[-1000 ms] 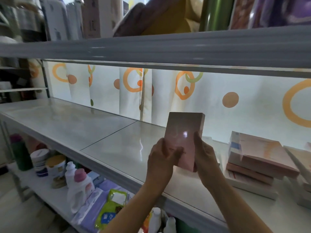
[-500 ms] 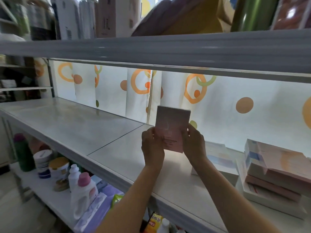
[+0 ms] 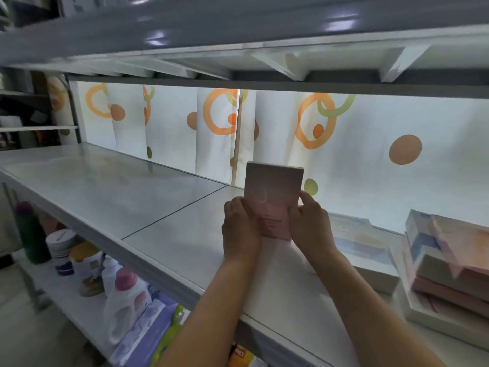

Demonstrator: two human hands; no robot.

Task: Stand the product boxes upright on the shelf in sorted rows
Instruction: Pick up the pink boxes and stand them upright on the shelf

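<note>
Holding: one pink box [image 3: 274, 200] upright on the shelf [image 3: 164, 205], left hand [image 3: 240, 229] and right hand [image 3: 311, 223] gripping its sides
Lying flat: several boxes [image 3: 449, 263], right
Print: unreadable

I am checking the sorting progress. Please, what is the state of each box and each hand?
Pink box: upright, held from both sides at the shelf.
Left hand: grips its left edge.
Right hand: grips its right edge.
Flat box: lying down.
Stacked boxes: lying flat, piled.
</note>
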